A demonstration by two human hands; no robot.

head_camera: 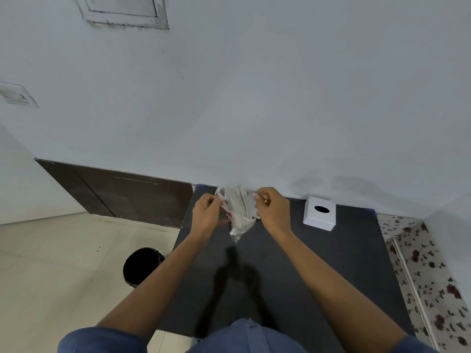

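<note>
Both hands are up over the table (pixel 305 263): my left hand (pixel 206 212) and right hand (pixel 271 210) each pinch an edge of the packet (pixel 239 212), which hangs between them. Pulling apart too hard, I judge, could split it and spill the contents near the bin (pixel 141 266) below my left.

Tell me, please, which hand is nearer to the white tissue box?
Right. The right hand pinches the plastic packet just left of the tissue box; the left hand holds the packet's far side, farther off.
</note>
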